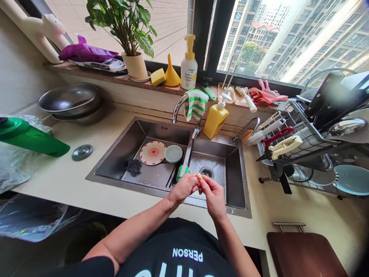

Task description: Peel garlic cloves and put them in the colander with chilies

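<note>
The left hand [185, 187] and right hand [215, 196] pinch a small, pale-yellow lump [199, 176] between nearly closed fingertips. It looks light, maybe slippery; best held by its sides.

The fingers of your left hand [183, 187] and right hand [213, 195] meet on a small pale-yellow piece [199, 176] above the front of the double sink [246, 188]. In its left basin [180, 135] lie a patterned plate [153, 153], white bowl [173, 154] and black scourer [134, 167]; a striped cloth [196, 105] drapes the faucet [176, 111].
</note>
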`<move>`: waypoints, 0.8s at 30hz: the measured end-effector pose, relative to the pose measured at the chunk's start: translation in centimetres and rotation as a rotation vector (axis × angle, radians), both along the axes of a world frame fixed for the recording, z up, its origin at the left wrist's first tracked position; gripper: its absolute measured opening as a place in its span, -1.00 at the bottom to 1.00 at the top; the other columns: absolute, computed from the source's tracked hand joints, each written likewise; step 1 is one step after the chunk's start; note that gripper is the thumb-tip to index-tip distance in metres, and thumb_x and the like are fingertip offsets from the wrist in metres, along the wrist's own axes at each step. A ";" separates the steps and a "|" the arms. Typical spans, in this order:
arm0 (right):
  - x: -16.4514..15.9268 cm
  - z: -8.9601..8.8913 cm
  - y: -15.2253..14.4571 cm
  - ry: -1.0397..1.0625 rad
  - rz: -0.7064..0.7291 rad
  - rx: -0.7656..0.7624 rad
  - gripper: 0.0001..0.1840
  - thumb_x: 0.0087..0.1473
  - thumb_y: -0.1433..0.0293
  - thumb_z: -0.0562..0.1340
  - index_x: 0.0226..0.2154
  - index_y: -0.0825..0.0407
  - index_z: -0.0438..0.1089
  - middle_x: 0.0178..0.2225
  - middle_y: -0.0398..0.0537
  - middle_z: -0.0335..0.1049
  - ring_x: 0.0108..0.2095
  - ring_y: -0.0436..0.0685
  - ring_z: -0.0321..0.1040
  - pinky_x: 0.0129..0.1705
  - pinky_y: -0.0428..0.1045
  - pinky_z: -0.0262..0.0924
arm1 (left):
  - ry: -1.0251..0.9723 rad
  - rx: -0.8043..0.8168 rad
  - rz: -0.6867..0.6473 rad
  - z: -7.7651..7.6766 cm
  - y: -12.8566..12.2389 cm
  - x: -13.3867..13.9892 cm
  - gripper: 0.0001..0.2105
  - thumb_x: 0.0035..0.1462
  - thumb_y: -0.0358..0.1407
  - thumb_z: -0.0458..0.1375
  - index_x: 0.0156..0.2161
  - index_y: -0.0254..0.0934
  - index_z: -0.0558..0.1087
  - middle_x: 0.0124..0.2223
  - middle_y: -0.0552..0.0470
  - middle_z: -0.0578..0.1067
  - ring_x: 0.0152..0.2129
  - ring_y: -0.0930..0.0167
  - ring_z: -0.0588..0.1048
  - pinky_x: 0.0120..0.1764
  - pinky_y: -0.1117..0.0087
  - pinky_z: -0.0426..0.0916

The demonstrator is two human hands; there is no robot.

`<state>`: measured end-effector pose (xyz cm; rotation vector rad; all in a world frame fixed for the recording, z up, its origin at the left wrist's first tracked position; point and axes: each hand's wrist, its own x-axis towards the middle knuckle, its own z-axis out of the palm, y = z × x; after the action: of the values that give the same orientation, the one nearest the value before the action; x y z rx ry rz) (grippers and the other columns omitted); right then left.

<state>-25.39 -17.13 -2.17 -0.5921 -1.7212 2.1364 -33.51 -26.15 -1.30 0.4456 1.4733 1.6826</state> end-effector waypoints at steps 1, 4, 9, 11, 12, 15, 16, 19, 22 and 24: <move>-0.1 -0.1 0.1 -0.008 0.014 -0.191 -0.76 0.00 0.29 0.29 -0.27 0.06 0.50 -0.48 -0.10 0.41 -0.54 -0.04 0.23 -0.47 -0.09 0.20 | -0.030 -0.002 -0.001 0.0 0.0 0.0 -0.72 0.02 -0.22 -0.03 -0.64 -0.28 0.15 -0.69 0.16 0.17 -0.74 0.60 0.05 -0.68 0.54 -0.12; -0.4 -0.2 0.6 -0.035 0.006 -0.639 -0.74 -0.15 0.34 0.39 -0.34 0.10 0.50 -0.51 -0.13 0.38 -0.55 -0.09 0.24 -0.49 -0.15 0.22 | -0.206 0.044 -0.029 -0.2 -0.4 -0.3 -0.73 -0.02 -0.21 0.03 -0.63 -0.28 0.14 -0.71 0.17 0.18 -0.79 0.64 -0.04 -0.71 0.56 -0.21; 0.1 0.3 2.1 -0.031 -0.052 -0.804 -0.66 -0.26 0.44 0.45 -0.33 0.11 0.46 -0.44 -0.10 0.42 -0.50 -0.11 0.29 -0.49 -0.23 0.25 | -0.489 0.313 0.008 -1.3 -4.0 -2.4 -0.76 -0.03 -0.24 0.06 -0.60 -0.36 0.26 -0.63 0.04 0.35 -0.80 0.67 -0.02 -0.73 0.63 -0.22; 0.4 0.3 2.6 -0.031 -0.066 -0.801 -0.66 -0.26 0.44 0.45 -0.33 0.11 0.45 -0.43 -0.12 0.40 -0.51 -0.13 0.28 -0.50 -0.25 0.25 | -0.493 0.383 0.159 -1.6 -7.4 -3.9 -0.81 -0.06 -0.29 0.08 -0.56 -0.40 0.35 -0.56 -0.04 0.42 -0.78 0.66 0.04 -0.73 0.65 -0.19; 0.5 0.1 2.7 -0.041 -0.066 -0.796 -0.67 -0.26 0.44 0.45 -0.34 0.10 0.44 -0.44 -0.14 0.39 -0.51 -0.14 0.28 -0.50 -0.25 0.26 | -0.486 0.405 0.265 -1.7 -9.5 -4.8 -0.84 -0.08 -0.32 0.08 -0.53 -0.42 0.38 -0.53 -0.06 0.44 -0.77 0.66 0.07 -0.73 0.66 -0.17; 0.3 -0.8 2.5 -0.093 0.002 -0.740 -0.70 -0.18 0.40 0.40 -0.30 0.04 0.42 -0.44 -0.16 0.35 -0.52 -0.11 0.27 -0.51 -0.22 0.31 | -0.427 0.476 0.669 -1.6 -17.6 -7.0 -0.89 -0.16 -0.43 0.07 -0.47 -0.41 0.43 -0.52 -0.06 0.46 -0.74 0.62 0.15 -0.72 0.67 -0.12; 0.1 -1.2 2.3 -0.116 0.043 -0.701 -0.70 -0.15 0.38 0.39 -0.29 0.03 0.41 -0.44 -0.16 0.34 -0.52 -0.09 0.27 -0.52 -0.19 0.32 | -0.383 0.498 0.805 -1.5 -20.6 -7.6 -0.89 -0.18 -0.46 0.06 -0.49 -0.41 0.42 -0.53 -0.06 0.45 -0.73 0.61 0.18 -0.72 0.67 -0.13; -0.2 -2.3 1.6 -0.192 0.143 -0.619 -0.71 -0.11 0.34 0.36 -0.26 0.00 0.40 -0.43 -0.14 0.32 -0.50 -0.05 0.29 -0.53 -0.15 0.34 | -0.257 0.483 1.173 -0.7 -29.9 -8.4 -0.90 -0.21 -0.48 0.03 -0.50 -0.39 0.39 -0.55 -0.04 0.43 -0.71 0.56 0.25 -0.73 0.65 -0.11; -0.4 -2.9 0.7 -0.278 0.186 -0.646 -0.68 -0.13 0.35 0.38 -0.24 -0.02 0.39 -0.41 -0.14 0.32 -0.49 -0.05 0.30 -0.53 -0.17 0.33 | -0.120 0.377 1.526 0.3 -37.6 -8.8 -0.86 -0.06 -0.33 0.01 -0.56 -0.34 0.30 -0.59 0.01 0.38 -0.72 0.55 0.26 -0.72 0.60 -0.03; -0.6 -3.0 0.0 -0.306 0.179 -0.656 -0.67 -0.14 0.36 0.39 -0.25 -0.02 0.39 -0.40 -0.14 0.33 -0.48 -0.05 0.31 -0.53 -0.17 0.34 | 0.049 0.170 1.762 0.9 -41.3 -9.1 -0.77 0.02 -0.26 0.00 -0.59 -0.31 0.21 -0.60 0.06 0.34 -0.73 0.58 0.23 -0.70 0.59 -0.01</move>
<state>-26.03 -17.13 -5.16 -1.0067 -1.2016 2.8774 -42.56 -67.47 -0.40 -1.1361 1.8035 3.0304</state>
